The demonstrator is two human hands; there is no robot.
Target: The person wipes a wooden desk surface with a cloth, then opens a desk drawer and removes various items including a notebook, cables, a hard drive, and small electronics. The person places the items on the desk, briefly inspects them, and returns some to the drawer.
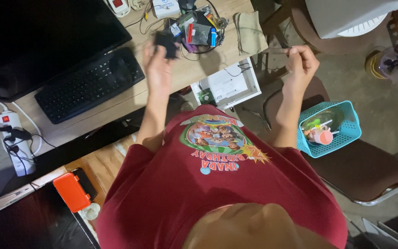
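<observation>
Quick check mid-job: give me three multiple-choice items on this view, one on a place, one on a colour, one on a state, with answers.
1. Where does the keyboard lie?
A. on the desk, before the monitor
B. in the basket
C. on the chair

2. What colour is the basket?
A. red
B. teal
C. black

3. What does the left hand hold?
A. nothing
B. a small black object
C. the orange case

Answers: 1 A, it lies on the desk below the monitor. 2 B, its mesh walls are teal. 3 B, its fingers close on a small black object above the desk; the right hand is a closed fist.
</observation>
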